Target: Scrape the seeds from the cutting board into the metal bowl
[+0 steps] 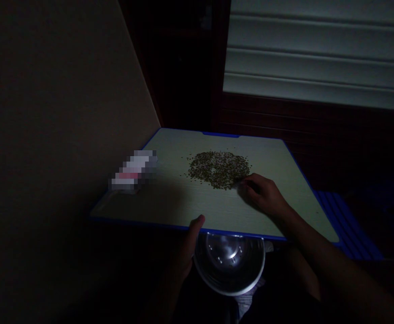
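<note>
Small seed-like grains [219, 168] lie spread in a thin patch on a pale folding table top [169, 198] with a blue rim. At the near right border of the patch is my right hand [262, 193], its thumb and forefinger closed together. A dim, pale bit shows at the fingertips, too dark to name. My left hand [188, 247] is at the near edge, its thumb up over the blue rim. Its other fingers are hidden below, beside a shiny metal bowl [230, 270]. Part of the bowl is under the table edge; no contents can be made out.
A blurred-out white and pink item [132, 173] lies at the table's left side. A plain wall-like panel [65, 90] rises on the left. Behind are a dark frame and pale slatted panel [318, 54]. A blue ribbed object [348, 225] stands at the right.
</note>
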Demonstrator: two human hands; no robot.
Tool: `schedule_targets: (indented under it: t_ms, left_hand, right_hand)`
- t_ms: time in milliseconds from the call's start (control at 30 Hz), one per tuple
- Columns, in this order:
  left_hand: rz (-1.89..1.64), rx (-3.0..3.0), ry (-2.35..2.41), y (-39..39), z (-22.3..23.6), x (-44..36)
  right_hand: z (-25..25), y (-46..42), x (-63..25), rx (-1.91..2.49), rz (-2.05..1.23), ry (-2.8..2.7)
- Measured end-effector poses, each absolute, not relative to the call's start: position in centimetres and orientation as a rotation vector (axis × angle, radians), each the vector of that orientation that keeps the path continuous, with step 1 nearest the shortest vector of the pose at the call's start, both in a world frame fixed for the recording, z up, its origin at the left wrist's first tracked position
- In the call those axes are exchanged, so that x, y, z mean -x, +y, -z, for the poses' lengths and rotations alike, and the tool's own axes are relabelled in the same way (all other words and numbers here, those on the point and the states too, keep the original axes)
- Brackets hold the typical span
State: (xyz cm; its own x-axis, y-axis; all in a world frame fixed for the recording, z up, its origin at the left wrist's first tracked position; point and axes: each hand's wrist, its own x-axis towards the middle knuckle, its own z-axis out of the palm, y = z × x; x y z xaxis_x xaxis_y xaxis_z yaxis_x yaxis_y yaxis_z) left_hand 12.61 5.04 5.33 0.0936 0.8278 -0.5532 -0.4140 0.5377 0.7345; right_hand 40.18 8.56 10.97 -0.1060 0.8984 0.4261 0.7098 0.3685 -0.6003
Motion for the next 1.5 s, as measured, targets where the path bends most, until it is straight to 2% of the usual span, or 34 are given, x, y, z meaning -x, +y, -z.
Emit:
schedule_targets:
  t_ms: [467,767,1500]
  left_hand:
    - [-1.079,-0.610,1.309,5.0,-5.5,-12.9]
    - [-1.028,-0.573,1.257,5.0,-5.8,-12.8]
    - [-1.000,-0.607,1.231,4.9,-6.6,-12.9]
  right_hand:
    - [-11.5,8.7,-39.9,1.306,-0.290,-1.995]
    - [-11.7,8.4,-39.8,1.245,-0.323,-2.043]
    - [-11.7,8.1,-39.8,1.390,-0.319,-1.895]
